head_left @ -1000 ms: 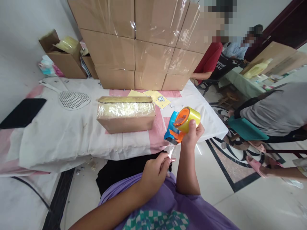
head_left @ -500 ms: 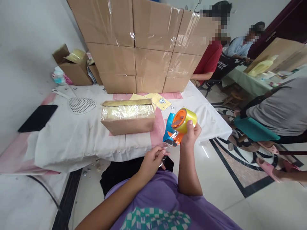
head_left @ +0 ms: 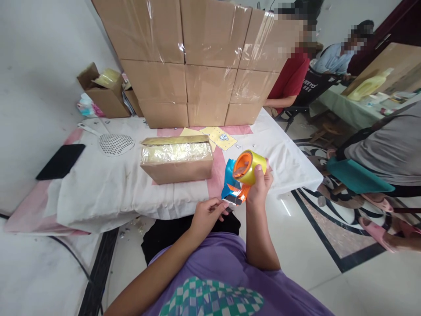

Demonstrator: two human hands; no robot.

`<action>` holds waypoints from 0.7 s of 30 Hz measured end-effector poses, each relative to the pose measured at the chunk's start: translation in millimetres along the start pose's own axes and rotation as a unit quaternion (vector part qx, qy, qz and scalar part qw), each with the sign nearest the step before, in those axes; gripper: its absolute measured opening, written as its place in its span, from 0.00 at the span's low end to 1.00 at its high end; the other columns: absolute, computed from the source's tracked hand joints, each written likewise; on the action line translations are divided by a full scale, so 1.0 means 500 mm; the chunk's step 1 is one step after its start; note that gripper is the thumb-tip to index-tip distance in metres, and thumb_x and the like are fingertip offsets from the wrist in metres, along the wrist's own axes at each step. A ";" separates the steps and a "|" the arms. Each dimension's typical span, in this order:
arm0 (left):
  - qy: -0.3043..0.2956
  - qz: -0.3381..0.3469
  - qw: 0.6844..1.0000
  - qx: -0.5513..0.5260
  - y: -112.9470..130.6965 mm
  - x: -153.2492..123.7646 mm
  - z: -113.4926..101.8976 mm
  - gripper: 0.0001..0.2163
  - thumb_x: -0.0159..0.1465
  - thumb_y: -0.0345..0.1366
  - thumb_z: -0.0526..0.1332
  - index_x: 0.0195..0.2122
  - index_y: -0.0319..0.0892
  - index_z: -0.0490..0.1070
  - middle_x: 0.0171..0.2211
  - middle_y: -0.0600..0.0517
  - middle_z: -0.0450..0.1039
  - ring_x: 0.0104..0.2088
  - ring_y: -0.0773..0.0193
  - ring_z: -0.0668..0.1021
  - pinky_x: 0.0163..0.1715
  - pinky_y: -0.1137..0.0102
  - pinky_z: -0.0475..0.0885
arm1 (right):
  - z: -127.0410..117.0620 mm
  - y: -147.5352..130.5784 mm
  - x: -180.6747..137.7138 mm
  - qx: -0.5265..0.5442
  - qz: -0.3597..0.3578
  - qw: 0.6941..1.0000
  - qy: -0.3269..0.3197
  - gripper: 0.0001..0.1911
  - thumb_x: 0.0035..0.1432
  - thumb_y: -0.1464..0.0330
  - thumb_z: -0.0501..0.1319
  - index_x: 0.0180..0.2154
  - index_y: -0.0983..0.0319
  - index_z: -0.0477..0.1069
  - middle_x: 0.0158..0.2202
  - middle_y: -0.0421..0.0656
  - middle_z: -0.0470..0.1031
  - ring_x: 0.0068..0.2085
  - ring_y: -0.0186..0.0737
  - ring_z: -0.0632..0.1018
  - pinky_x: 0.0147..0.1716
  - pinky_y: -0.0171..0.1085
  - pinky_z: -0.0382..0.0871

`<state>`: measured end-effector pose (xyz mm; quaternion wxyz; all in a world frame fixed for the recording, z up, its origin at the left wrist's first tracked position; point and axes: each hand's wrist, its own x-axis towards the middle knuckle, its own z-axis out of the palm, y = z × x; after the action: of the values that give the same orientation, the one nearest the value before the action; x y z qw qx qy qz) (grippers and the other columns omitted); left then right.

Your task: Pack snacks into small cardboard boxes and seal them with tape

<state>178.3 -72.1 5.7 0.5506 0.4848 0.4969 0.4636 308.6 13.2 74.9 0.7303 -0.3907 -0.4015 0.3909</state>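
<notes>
My right hand point(head_left: 259, 184) grips a blue and orange tape dispenser point(head_left: 229, 172) loaded with a roll of yellowish packing tape point(head_left: 256, 169). It is held over the table's front edge, with its dark cutting end tilted down toward my left hand point(head_left: 208, 215). The fingers of my left hand are pinched together at that end, seemingly on the loose end of the tape; the film itself barely shows. On the table to the left stands a cardboard box point(head_left: 177, 172), a shiny clear-wrapped yellowish pack showing at its top beside a raised flap.
Taped cardboard boxes point(head_left: 210, 87) are stacked along the back. Yellow printed sheets point(head_left: 219, 137), a white perforated scoop point(head_left: 116, 145), a black flat object point(head_left: 61, 161) and an open carton point(head_left: 107, 98) lie on the cloth-covered table point(head_left: 98, 188). People sit at the right.
My left hand has come up closer to the dispenser's cutting end, and the clear strip between them has shortened. The dispenser has shifted slightly left and down. The view has turned a little.
</notes>
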 end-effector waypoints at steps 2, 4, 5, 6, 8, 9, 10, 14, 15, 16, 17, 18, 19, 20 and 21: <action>0.008 0.007 1.000 0.011 -0.001 0.001 -0.005 0.15 0.65 0.46 0.64 0.31 0.39 0.79 0.26 0.50 0.80 0.20 0.69 0.76 0.24 0.74 0.72 | 0.004 0.004 -0.001 0.006 0.016 1.000 0.003 0.18 0.56 0.53 0.67 0.30 0.62 0.75 0.25 0.41 0.75 0.26 0.39 0.77 0.27 0.38 0.74; 0.015 0.016 1.000 0.015 -0.002 0.000 -0.008 0.15 0.66 0.45 0.63 0.31 0.39 0.79 0.25 0.50 0.80 0.20 0.69 0.76 0.24 0.75 0.71 | 0.009 0.008 0.000 0.014 0.043 0.999 0.008 0.19 0.57 0.52 0.66 0.32 0.63 0.76 0.26 0.42 0.76 0.27 0.40 0.78 0.28 0.39 0.74; 0.017 0.021 1.000 0.016 -0.002 -0.001 -0.009 0.15 0.66 0.45 0.63 0.31 0.39 0.78 0.25 0.50 0.80 0.20 0.69 0.76 0.23 0.75 0.71 | 0.010 0.011 0.000 0.018 0.060 0.998 0.010 0.19 0.57 0.52 0.66 0.34 0.63 0.77 0.27 0.42 0.76 0.27 0.41 0.78 0.28 0.39 0.75; 0.017 0.025 0.999 0.017 -0.003 -0.002 -0.009 0.14 0.66 0.45 0.63 0.31 0.39 0.78 0.25 0.51 0.80 0.20 0.70 0.76 0.23 0.75 0.71 | 0.011 0.013 0.000 0.021 0.075 0.997 0.011 0.19 0.58 0.52 0.65 0.35 0.63 0.77 0.27 0.43 0.77 0.27 0.41 0.79 0.29 0.40 0.75; 0.014 0.029 0.999 0.018 -0.004 -0.005 -0.009 0.14 0.67 0.45 0.63 0.30 0.39 0.78 0.25 0.51 0.80 0.20 0.70 0.76 0.23 0.76 0.71 | 0.011 0.016 0.001 0.025 0.098 0.995 0.010 0.20 0.58 0.52 0.65 0.36 0.63 0.77 0.28 0.43 0.78 0.28 0.42 0.79 0.29 0.40 0.75; 0.012 0.031 0.999 0.019 -0.004 -0.006 -0.009 0.14 0.67 0.44 0.63 0.30 0.39 0.78 0.25 0.51 0.80 0.20 0.70 0.76 0.23 0.76 0.71 | 0.009 0.018 0.000 0.025 0.104 0.994 0.011 0.20 0.58 0.52 0.65 0.36 0.63 0.77 0.28 0.43 0.78 0.27 0.42 0.79 0.29 0.40 0.75; 0.011 0.034 0.999 0.021 -0.003 -0.007 -0.009 0.14 0.66 0.44 0.63 0.30 0.39 0.78 0.25 0.52 0.80 0.21 0.70 0.76 0.23 0.76 0.72 | 0.008 0.021 0.000 0.023 0.108 0.994 0.013 0.20 0.58 0.52 0.65 0.36 0.63 0.77 0.28 0.43 0.78 0.27 0.41 0.79 0.28 0.40 0.74; 0.015 0.040 0.998 0.037 -0.003 -0.010 -0.012 0.12 0.65 0.43 0.63 0.32 0.40 0.80 0.25 0.52 0.80 0.24 0.67 0.79 0.25 0.75 0.76 | 0.002 0.034 0.001 0.019 0.129 0.991 0.042 0.20 0.57 0.52 0.66 0.36 0.63 0.77 0.28 0.42 0.78 0.28 0.41 0.79 0.28 0.38 0.74; 0.018 0.038 0.998 0.041 -0.003 -0.010 -0.013 0.12 0.65 0.43 0.63 0.33 0.41 0.80 0.26 0.52 0.81 0.24 0.67 0.79 0.25 0.75 0.76 | 0.002 0.037 0.001 0.019 0.142 0.989 0.044 0.21 0.57 0.51 0.66 0.36 0.63 0.77 0.27 0.42 0.78 0.27 0.41 0.79 0.27 0.39 0.74; 0.020 0.034 0.998 0.043 -0.004 -0.011 -0.014 0.12 0.65 0.43 0.64 0.33 0.41 0.81 0.26 0.52 0.81 0.24 0.67 0.79 0.24 0.75 0.75 | 0.002 0.041 0.001 0.019 0.155 0.987 0.043 0.21 0.57 0.51 0.65 0.36 0.63 0.77 0.26 0.41 0.78 0.26 0.42 0.79 0.27 0.39 0.74; 0.021 0.032 0.998 0.046 -0.004 -0.012 -0.015 0.12 0.65 0.43 0.64 0.33 0.41 0.81 0.26 0.52 0.81 0.24 0.66 0.79 0.23 0.75 0.75 | 0.003 0.044 0.001 0.019 0.165 0.985 0.041 0.21 0.57 0.50 0.65 0.35 0.63 0.77 0.25 0.41 0.78 0.26 0.42 0.79 0.26 0.40 0.75; 0.023 0.034 0.998 0.051 -0.004 -0.012 -0.016 0.12 0.65 0.44 0.64 0.33 0.41 0.81 0.26 0.52 0.81 0.24 0.66 0.79 0.22 0.75 0.74 | 0.005 0.046 0.001 0.021 0.170 0.984 0.040 0.21 0.57 0.50 0.65 0.35 0.62 0.77 0.24 0.41 0.77 0.25 0.43 0.79 0.26 0.40 0.75; 0.027 0.039 0.997 0.057 -0.004 -0.012 -0.018 0.12 0.65 0.44 0.64 0.33 0.41 0.80 0.26 0.52 0.81 0.24 0.66 0.79 0.22 0.75 0.74 | 0.007 0.048 0.001 0.024 0.171 0.984 0.038 0.20 0.57 0.50 0.65 0.34 0.62 0.77 0.24 0.41 0.78 0.26 0.43 0.79 0.26 0.41 0.76; 0.031 0.046 0.996 0.064 -0.003 -0.013 -0.019 0.12 0.65 0.44 0.64 0.32 0.41 0.80 0.26 0.52 0.81 0.24 0.66 0.80 0.22 0.75 0.74 | 0.009 0.049 0.001 0.028 0.168 0.985 0.037 0.19 0.57 0.50 0.66 0.33 0.61 0.76 0.25 0.41 0.78 0.27 0.44 0.80 0.28 0.41 0.77; 0.036 0.053 0.995 0.073 -0.001 -0.012 -0.020 0.12 0.64 0.44 0.65 0.32 0.42 0.80 0.26 0.52 0.81 0.24 0.65 0.80 0.23 0.75 0.75 | 0.010 0.049 0.001 0.032 0.163 0.985 0.035 0.19 0.58 0.51 0.66 0.33 0.61 0.76 0.26 0.41 0.79 0.29 0.44 0.81 0.30 0.41 0.78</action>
<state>167.8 -77.6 5.3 0.4704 0.5325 0.5224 0.4714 297.8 24.4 55.4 0.6825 -0.4409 -0.2936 0.5036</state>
